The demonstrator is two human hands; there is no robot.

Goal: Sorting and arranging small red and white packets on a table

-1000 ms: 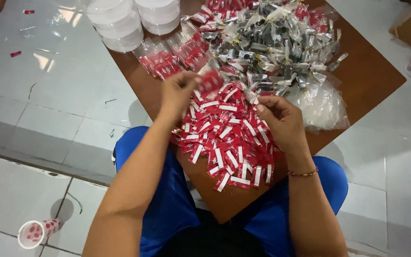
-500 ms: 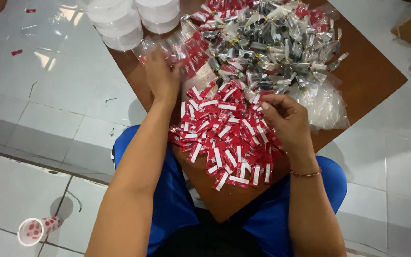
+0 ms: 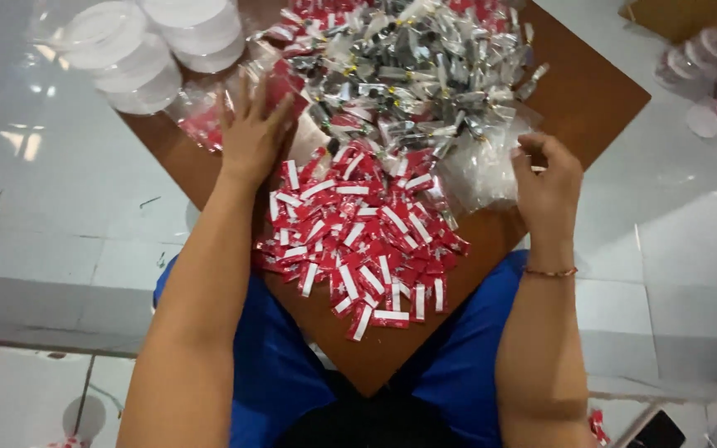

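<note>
A brown wooden board (image 3: 599,99) rests on my lap. On it lies a heap of small red-and-white sachets (image 3: 363,236) and, farther back, a heap of silver sachets (image 3: 421,70). My left hand (image 3: 252,133) lies flat, fingers spread, on a clear plastic bag of red sachets (image 3: 205,124) at the board's far left. My right hand (image 3: 548,178) hovers at the right edge of the board, fingers curled, touching a crumpled clear plastic bag (image 3: 483,166); whether it pinches the bag is unclear.
Stacks of white plastic lids or cups (image 3: 155,41) stand at the back left. More clear cups (image 3: 711,83) lie on the white tiled floor at the right. A dark phone (image 3: 657,431) lies at the bottom right.
My left hand moved from the red-and-white heap back and left onto the bag of red sachets. My right hand left the heap and moved right, to the clear bag.
</note>
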